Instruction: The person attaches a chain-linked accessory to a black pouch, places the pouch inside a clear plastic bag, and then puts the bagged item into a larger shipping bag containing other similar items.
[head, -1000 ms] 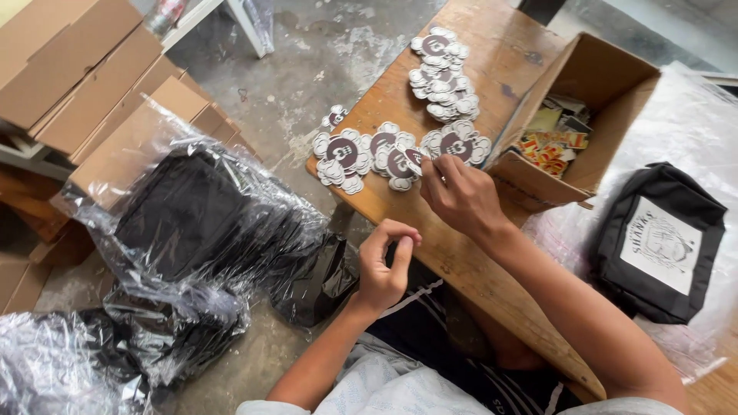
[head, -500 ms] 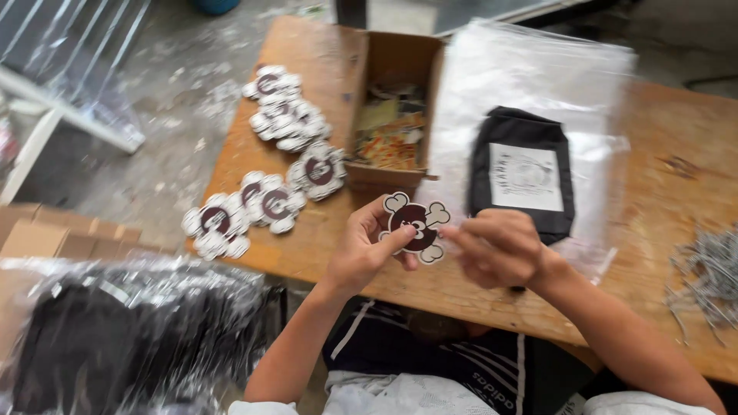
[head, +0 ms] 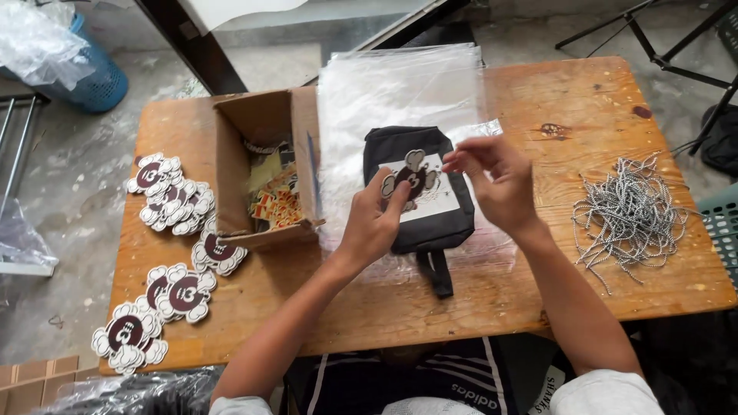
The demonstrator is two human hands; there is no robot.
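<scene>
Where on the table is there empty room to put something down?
Bare wood shows between the black pouch and the pile of cords, and along the near edge of the table. The left end is crowded with flower-shaped tags beside the cardboard box.

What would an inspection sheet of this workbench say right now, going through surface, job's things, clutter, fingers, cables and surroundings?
Surface: wooden table, stained and worn.
Job's things: left hand holds a flower-shaped tag over a black pouch; right hand is raised beside the tag, fingers pinched. The pouch lies on a stack of clear plastic bags.
Clutter: open cardboard box of printed cards; more flower-shaped tags in piles along the left edge; heap of ball chains at right.
Fingers: left fingers grip the tag; whether the right ones hold anything cannot be told.
Cables: nothing seen.
Surroundings: concrete floor, blue basket, black stand legs.
</scene>
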